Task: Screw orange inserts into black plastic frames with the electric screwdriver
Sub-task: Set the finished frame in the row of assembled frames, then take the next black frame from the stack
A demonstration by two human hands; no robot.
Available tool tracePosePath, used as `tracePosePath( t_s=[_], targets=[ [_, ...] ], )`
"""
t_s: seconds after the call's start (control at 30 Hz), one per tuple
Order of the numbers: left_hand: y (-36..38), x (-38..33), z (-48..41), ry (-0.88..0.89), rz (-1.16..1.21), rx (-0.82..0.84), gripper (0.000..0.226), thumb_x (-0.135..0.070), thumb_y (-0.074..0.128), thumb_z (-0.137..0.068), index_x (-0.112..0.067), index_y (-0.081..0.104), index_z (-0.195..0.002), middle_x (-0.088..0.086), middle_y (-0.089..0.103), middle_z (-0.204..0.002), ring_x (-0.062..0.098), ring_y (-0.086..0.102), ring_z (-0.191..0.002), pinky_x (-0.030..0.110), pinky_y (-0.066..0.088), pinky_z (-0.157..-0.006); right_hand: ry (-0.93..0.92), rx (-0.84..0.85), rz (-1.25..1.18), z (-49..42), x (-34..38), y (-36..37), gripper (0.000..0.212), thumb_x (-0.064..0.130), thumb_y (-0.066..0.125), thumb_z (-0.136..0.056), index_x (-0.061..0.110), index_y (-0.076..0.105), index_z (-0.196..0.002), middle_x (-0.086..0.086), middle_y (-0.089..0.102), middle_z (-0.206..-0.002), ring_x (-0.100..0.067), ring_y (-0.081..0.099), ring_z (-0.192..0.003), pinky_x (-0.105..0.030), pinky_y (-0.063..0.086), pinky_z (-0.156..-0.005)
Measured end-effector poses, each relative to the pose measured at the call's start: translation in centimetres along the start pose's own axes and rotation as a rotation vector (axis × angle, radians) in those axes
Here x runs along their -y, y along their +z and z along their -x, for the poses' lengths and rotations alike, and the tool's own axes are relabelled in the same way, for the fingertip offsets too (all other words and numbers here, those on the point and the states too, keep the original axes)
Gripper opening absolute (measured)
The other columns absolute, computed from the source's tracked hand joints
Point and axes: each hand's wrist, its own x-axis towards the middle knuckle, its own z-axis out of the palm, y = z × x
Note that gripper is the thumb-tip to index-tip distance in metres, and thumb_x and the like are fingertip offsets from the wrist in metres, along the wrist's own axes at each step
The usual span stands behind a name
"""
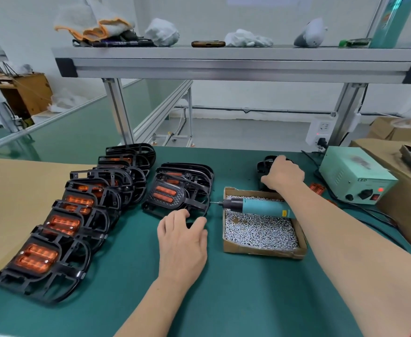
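Gripping a bare black frame (264, 166) w/ your right hand (282, 175); left hand (182, 239) spread, empty; frames (60, 223) left of it look done.

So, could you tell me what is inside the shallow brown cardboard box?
A heap of small silver screws fills the box; the teal electric screwdriver lies across them. The box floor is covered.

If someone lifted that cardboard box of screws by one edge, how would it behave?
The cardboard box is probably heavy for its size, being filled with metal screws. Its thin, low walls look soft, so lifted by one edge it would likely sag and spill. The electric screwdriver lying across it would probably roll or slide off.
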Motion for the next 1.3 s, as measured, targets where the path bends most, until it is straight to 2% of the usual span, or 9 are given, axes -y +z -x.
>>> tracePosePath(
  t_s=[0.1,0.2,0.33,0.6,0.77,0.9,1.03,1.2,1.3],
  targets=[
    [0.1,-0.1,-0.1,-0.043,-0.024,0.077,0.036,-0.031,0.068,-0.086,-0.024,0.066,-0.122,0.01,0.056,-0.118,0.031,0.05,-0.118,0.05,0.038,-0.102,0.01,-0.017,-0.052,0.2,-0.4,-0.3,0.066,0.038,0.077,-0.078,0.005,0.044,-0.125,-0.015,0.064,-0.115,-0.036,0.063,-0.104,-0.038,0.045,-0.071],
    [0.2,-0.1,-0.1,-0.072,-0.027,0.143,0.041,-0.036,0.063,-0.09,-0.025,0.063,-0.129,0.012,0.056,-0.129,0.032,0.044,-0.131,0.051,0.034,-0.107,-0.005,-0.026,-0.086,0.5,-0.6,-0.8,0.062,0.038,0.076,-0.08,0.005,0.046,-0.122,-0.015,0.064,-0.114,-0.036,0.063,-0.103,-0.039,0.048,-0.073],
    [0.2,0.1,0.0,-0.067,-0.002,0.154,0.035,-0.035,0.067,-0.088,-0.029,0.067,-0.122,0.015,0.056,-0.129,0.034,0.042,-0.134,0.052,0.032,-0.109,-0.013,-0.025,-0.137,1.1,-0.9,-1.6,0.059,0.042,0.075,-0.083,0.005,0.048,-0.119,-0.015,0.064,-0.111,-0.035,0.062,-0.1,-0.039,0.048,-0.074],
    [-0.1,0.3,0.3,0.021,0.063,0.026,0.022,-0.027,0.066,-0.087,-0.027,0.072,-0.108,0.013,0.055,-0.124,0.034,0.047,-0.126,0.049,0.032,-0.107,-0.06,-0.044,-0.271,3.3,-1.1,-3.0,0.057,0.046,0.072,-0.081,0.009,0.052,-0.119,-0.011,0.063,-0.107,-0.031,0.061,-0.094,-0.036,0.048,-0.07],
    [-0.5,0.2,0.3,0.028,0.107,-0.027,0.029,-0.035,0.056,-0.086,-0.022,0.073,-0.106,0.012,0.054,-0.117,0.033,0.048,-0.118,0.048,0.034,-0.103,-0.121,-0.093,-0.416,5.6,-1.1,-4.1,0.045,0.048,0.072,-0.081,0.017,0.051,-0.106,-0.004,0.062,-0.096,-0.025,0.057,-0.086,-0.035,0.044,-0.068],
    [-0.9,0.0,0.3,0.007,0.138,-0.022,0.042,-0.042,0.046,-0.087,-0.016,0.072,-0.107,0.012,0.055,-0.116,0.032,0.048,-0.117,0.049,0.036,-0.103,-0.158,-0.082,-0.585,8.7,-1.2,-5.0,0.045,0.051,0.071,-0.082,0.021,0.05,-0.108,0.006,0.058,-0.093,-0.02,0.058,-0.091,-0.039,0.052,-0.081],
    [-1.7,-0.5,0.6,0.001,0.262,-0.046,0.047,-0.047,0.05,-0.086,-0.013,0.072,-0.11,0.007,0.055,-0.115,0.028,0.048,-0.117,0.04,0.033,-0.104,-0.188,-0.1,-0.756,12.9,-1.6,-5.5,0.044,0.05,0.073,-0.084,0.022,0.052,-0.11,0.009,0.061,-0.092,-0.01,0.06,-0.087,-0.028,0.047,-0.073],
    [-3.9,-3.6,0.2,-0.059,0.534,-0.082,0.052,-0.055,0.058,-0.081,-0.017,0.069,-0.114,-0.002,0.052,-0.116,0.018,0.044,-0.116,0.029,0.036,-0.103,-0.243,-0.236,-0.898,17.9,-2.2,-5.3,0.039,0.047,0.074,-0.084,0.027,0.052,-0.11,0.01,0.062,-0.089,-0.008,0.06,-0.077,-0.025,0.049,-0.072],
    [-5.4,-5.4,-0.6,-0.152,0.775,0.057,0.06,-0.058,0.064,-0.076,-0.025,0.059,-0.126,-0.012,0.052,-0.121,0.006,0.046,-0.121,0.02,0.037,-0.103,-0.252,-0.227,-1.059,20.1,-2.5,-4.9,0.04,0.046,0.076,-0.08,0.032,0.053,-0.11,0.01,0.064,-0.089,-0.005,0.061,-0.076,-0.016,0.049,-0.069]
  ],
)
